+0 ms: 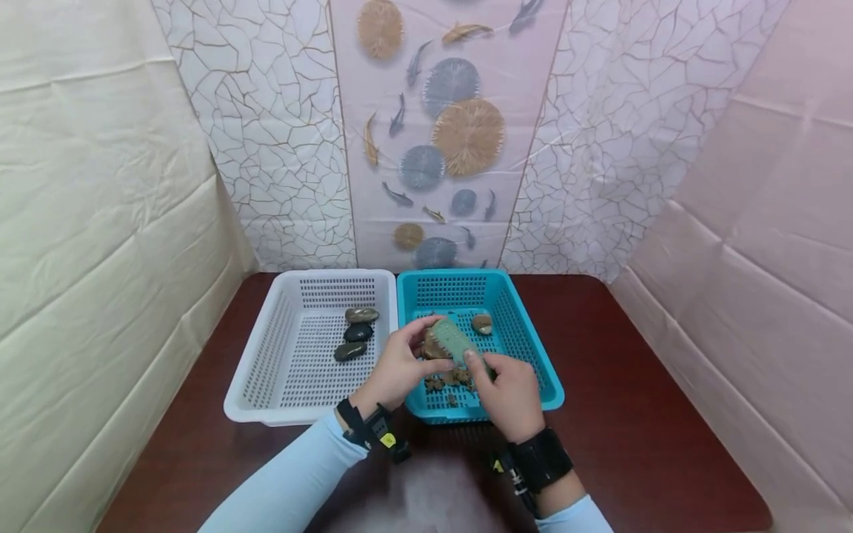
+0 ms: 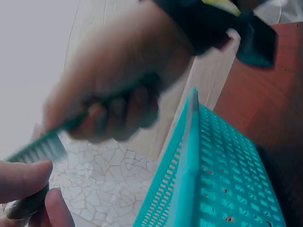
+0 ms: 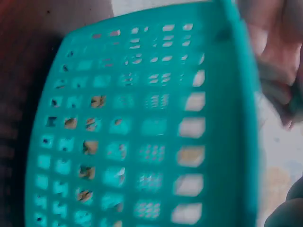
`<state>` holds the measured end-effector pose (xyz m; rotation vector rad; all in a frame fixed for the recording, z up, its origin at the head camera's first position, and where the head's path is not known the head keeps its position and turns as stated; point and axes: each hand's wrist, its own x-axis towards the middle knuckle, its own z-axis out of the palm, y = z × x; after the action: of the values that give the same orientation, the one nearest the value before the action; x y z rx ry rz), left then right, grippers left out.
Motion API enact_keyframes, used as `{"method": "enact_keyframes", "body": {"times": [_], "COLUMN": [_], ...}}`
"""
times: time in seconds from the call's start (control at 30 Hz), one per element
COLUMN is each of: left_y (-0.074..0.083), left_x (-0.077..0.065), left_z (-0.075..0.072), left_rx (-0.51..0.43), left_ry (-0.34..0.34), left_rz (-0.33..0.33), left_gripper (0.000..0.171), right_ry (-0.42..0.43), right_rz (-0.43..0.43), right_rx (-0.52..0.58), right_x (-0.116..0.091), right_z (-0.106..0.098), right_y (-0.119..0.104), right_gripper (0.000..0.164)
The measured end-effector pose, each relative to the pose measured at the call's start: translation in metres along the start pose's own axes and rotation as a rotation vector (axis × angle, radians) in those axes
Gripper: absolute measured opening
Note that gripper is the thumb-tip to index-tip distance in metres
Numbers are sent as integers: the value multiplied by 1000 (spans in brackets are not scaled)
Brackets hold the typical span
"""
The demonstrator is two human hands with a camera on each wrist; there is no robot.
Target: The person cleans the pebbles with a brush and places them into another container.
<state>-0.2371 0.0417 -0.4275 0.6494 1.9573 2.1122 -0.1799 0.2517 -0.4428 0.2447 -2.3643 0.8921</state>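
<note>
Over the teal basket (image 1: 533,355), my left hand (image 1: 400,363) grips a stone (image 2: 28,205) between thumb and fingers. My right hand (image 1: 512,392) has its fingers curled round the handle of a green brush (image 1: 453,339). In the left wrist view the brush's pale bristles point down near the stone; whether they touch it I cannot tell. The brush hides part of the stone in the head view. Motion blurs the right hand in the left wrist view. Below the hands, brown clumps (image 1: 460,376) lie on the teal basket's floor, and a brown stone (image 1: 482,323) sits farther back.
A white basket (image 1: 266,355) stands directly left of the teal one. It holds three dark stones (image 1: 358,332) in a row near its right side. Both rest on a dark red-brown table (image 1: 620,385), with patterned cloth (image 1: 426,148) behind and plain cloth at the sides.
</note>
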Motion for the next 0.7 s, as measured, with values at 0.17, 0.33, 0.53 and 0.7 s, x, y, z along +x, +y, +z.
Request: {"method": "enact_keyframes", "body": {"times": [0.17,0.33,0.53,0.7], "left_y": [-5,-11,-7,-2], "left_x": [0,1,-1,-4], "left_z": [0,-3,-7,-6], "left_rx": [26,-59,-116,-84], "left_ry": [9,-26,-105,-121], "left_rz": [-42,-84,-94,-93], "left_gripper": [72,71,71,71], "right_ry": [1,-12,-68,23], "right_rz": [72,49,82,150], "right_rx": [-64,-20,-19,-64], "right_x": [6,1,3,6], "right_z": [2,-1,-3,-6], "right_y": [6,2,6,13], "right_gripper": [62,61,61,63]}}
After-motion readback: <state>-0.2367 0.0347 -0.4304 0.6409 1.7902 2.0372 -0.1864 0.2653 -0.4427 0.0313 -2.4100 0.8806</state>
